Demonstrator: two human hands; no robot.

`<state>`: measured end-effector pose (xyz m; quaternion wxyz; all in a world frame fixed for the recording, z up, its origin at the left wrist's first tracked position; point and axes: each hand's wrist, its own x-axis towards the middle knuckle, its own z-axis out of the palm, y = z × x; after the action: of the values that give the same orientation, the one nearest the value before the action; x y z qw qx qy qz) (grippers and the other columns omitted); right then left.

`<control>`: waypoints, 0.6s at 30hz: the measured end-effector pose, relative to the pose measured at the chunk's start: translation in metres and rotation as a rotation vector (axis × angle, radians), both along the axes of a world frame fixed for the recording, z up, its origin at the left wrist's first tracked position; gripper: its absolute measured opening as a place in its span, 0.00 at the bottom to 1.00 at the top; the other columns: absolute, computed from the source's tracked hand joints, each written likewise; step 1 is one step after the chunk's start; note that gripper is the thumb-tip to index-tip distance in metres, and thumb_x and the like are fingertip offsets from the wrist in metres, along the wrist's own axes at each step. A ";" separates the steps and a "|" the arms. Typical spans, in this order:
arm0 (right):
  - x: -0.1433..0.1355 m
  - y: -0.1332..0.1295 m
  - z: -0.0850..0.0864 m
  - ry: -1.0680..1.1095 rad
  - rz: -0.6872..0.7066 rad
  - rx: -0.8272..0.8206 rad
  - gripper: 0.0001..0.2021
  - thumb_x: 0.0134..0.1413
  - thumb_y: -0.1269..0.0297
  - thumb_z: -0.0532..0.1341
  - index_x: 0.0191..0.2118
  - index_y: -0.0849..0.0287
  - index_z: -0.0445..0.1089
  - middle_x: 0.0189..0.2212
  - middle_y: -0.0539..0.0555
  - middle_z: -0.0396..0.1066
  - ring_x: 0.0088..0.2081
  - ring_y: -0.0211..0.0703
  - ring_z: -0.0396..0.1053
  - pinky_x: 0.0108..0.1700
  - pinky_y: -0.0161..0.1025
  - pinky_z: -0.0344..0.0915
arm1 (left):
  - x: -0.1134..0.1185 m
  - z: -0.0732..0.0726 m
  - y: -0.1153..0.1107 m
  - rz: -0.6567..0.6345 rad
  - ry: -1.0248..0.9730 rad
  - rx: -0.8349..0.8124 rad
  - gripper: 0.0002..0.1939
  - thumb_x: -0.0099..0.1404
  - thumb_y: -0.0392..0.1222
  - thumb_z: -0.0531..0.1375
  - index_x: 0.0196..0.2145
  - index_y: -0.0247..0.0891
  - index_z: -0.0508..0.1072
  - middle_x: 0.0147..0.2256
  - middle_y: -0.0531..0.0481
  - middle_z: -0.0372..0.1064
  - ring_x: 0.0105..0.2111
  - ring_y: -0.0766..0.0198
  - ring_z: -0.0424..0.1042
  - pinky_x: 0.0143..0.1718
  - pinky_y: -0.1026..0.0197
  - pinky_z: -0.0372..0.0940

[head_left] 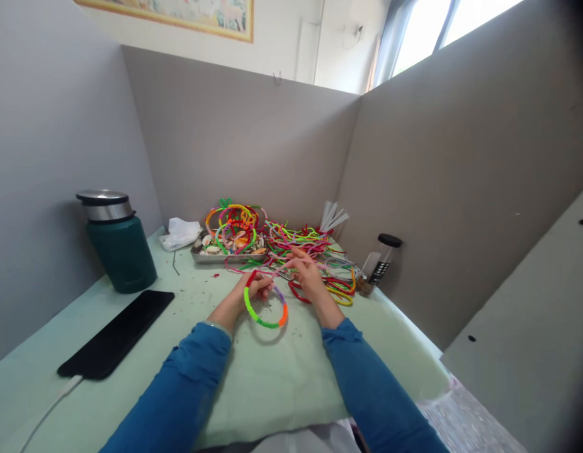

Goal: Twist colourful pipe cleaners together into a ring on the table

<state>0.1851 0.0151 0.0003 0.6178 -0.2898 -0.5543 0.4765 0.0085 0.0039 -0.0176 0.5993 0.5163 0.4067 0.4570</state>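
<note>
Left grip clamped on the ring at twelve o'clock; right grip, at two, pinches pink stem: winding, apparently; another turn would want tension.

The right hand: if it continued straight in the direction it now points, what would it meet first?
The right hand would probably meet the pile of colourful fuzzy stems first, though it might pass above; height is unclear here.
</note>
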 end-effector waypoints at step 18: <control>-0.024 -0.002 -0.030 -0.456 0.075 0.021 0.11 0.51 0.56 0.59 0.31 0.60 0.64 0.20 0.48 0.66 0.21 0.35 0.61 0.24 0.33 0.55 | -0.003 -0.002 0.007 0.068 -0.148 -0.020 0.15 0.53 0.48 0.64 0.26 0.32 0.68 0.22 0.51 0.65 0.16 0.71 0.63 0.17 0.66 0.61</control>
<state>0.1612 0.0131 -0.0302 0.4613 -0.3628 -0.6951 0.4154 0.0058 0.0106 -0.0197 0.6170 0.4609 0.3830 0.5100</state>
